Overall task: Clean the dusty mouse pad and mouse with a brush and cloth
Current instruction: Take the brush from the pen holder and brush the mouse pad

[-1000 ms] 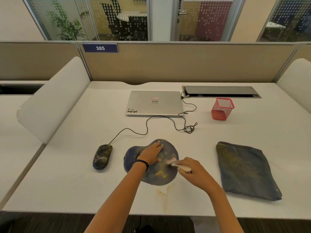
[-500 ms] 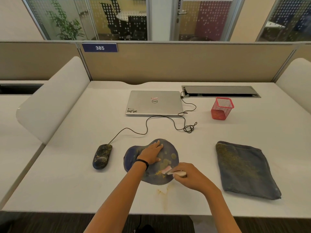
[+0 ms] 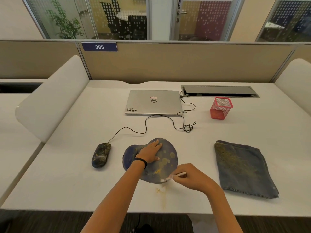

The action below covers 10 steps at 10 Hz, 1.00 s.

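Since the folded cloth (image 3: 244,167) at right is limp, bunch it to grip; the thin, floppy mouse pad (image 3: 170,149), centre, could slide unless the left hand (image 3: 150,151), fingers straight, pins it; the light mouse (image 3: 101,155) sits left; the right hand (image 3: 191,178) pinches a slim, seemingly stiff brush (image 3: 175,176).

Left hand (image 3: 150,153) lies flat, fingers straight; right hand (image 3: 191,178) curled in a pinch.
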Each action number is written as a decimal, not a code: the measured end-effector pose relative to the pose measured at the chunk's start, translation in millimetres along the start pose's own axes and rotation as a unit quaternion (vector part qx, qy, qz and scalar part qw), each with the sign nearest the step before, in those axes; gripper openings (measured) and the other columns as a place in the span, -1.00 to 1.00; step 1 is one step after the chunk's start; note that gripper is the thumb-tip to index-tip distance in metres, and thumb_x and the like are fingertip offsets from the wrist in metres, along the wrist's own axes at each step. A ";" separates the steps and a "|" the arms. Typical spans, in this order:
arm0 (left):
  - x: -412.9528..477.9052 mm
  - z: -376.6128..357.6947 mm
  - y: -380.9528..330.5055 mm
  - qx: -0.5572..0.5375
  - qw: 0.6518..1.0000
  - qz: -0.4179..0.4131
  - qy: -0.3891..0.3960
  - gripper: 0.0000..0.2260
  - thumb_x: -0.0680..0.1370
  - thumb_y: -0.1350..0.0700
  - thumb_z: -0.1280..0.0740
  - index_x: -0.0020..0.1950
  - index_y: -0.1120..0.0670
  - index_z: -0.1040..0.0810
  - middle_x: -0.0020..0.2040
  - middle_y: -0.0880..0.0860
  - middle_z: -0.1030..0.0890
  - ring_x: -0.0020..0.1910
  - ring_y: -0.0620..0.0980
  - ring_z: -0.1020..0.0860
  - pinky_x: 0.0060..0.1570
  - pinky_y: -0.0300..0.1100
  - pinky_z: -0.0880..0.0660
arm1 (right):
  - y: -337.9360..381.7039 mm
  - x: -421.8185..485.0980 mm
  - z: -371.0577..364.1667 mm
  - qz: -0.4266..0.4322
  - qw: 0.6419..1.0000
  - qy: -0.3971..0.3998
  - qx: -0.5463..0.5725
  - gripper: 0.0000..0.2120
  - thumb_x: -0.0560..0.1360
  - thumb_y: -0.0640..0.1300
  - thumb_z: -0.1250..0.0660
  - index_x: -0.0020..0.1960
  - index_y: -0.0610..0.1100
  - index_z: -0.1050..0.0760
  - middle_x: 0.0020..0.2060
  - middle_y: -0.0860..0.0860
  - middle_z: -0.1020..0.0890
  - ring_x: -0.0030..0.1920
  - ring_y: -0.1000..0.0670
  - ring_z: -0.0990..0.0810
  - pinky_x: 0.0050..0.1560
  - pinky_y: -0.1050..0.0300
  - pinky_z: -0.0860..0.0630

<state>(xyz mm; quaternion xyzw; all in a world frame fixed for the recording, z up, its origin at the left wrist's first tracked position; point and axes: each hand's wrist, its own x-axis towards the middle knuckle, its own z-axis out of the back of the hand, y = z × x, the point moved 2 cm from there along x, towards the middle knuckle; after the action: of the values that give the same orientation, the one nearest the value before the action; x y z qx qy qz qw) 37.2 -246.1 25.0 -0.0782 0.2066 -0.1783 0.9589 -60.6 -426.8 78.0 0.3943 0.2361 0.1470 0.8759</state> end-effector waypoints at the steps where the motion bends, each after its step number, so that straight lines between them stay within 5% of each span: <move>1: 0.0 0.2 -0.4 0.001 1.000 -0.001 0.000 -0.36 0.59 0.09 -0.26 0.57 0.08 0.01 0.59 0.07 0.09 0.57 0.06 0.00 0.50 -0.02 -0.15 | 3.0 0.1 0.0 0.030 0.999 -0.032 -0.030 -0.79 0.53 -0.09 -0.26 0.08 -0.02 -0.63 -0.09 0.08 -0.66 -0.14 0.09 -0.58 -0.15 0.27 -0.49; 2: 0.4 0.0 -0.4 -0.003 1.000 -0.001 -0.001 -0.36 0.59 0.09 -0.27 0.57 0.09 0.01 0.59 0.07 0.09 0.57 0.06 0.01 0.51 -0.04 -0.11 | 6.9 -0.9 -7.6 0.037 0.998 0.001 -0.053 -0.76 0.52 -0.15 -0.23 0.04 0.03 -0.65 -0.32 0.35 -0.56 -0.22 0.30 -0.52 -0.29 0.41 -0.39; 3: 0.3 -0.2 -0.5 -0.005 1.000 -0.002 -0.004 -0.36 0.59 0.10 -0.27 0.57 0.10 0.01 0.59 0.09 0.08 0.57 0.06 0.01 0.51 -0.06 -0.08 | 6.8 -2.1 -9.2 0.033 0.998 0.030 -0.051 -0.76 0.49 -0.13 -0.24 -0.06 0.12 -0.65 -0.39 0.28 -0.54 -0.32 0.22 -0.48 -0.33 0.35 -0.33; 5: 1.7 -0.6 -0.8 -0.007 1.000 0.000 -0.002 -0.35 0.59 0.10 -0.27 0.57 0.09 0.02 0.59 0.09 0.09 0.57 0.06 0.01 0.52 -0.06 -0.07 | 2.2 -0.6 -10.8 0.040 0.996 -0.003 -0.083 -0.74 0.54 -0.06 -0.22 0.17 0.05 -0.58 -0.22 0.23 -0.49 -0.24 0.17 -0.45 -0.24 0.36 -0.34; 10: 2.8 -2.4 0.5 -0.002 1.000 0.001 -0.001 -0.35 0.59 0.09 -0.27 0.57 0.08 0.02 0.59 0.08 0.09 0.57 0.06 0.01 0.52 -0.04 -0.10 | -0.6 -0.5 -7.2 0.020 0.999 0.015 -0.045 -0.78 0.49 -0.11 -0.28 0.06 -0.02 -0.64 -0.29 0.23 -0.54 -0.31 0.16 -0.48 -0.32 0.35 -0.39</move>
<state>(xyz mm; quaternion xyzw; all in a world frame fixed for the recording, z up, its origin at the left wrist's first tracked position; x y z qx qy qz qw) 38.7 -246.9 21.8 -0.0797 0.2057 -0.1774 0.9591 -64.8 -422.9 73.6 0.3570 0.2339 0.1812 0.8860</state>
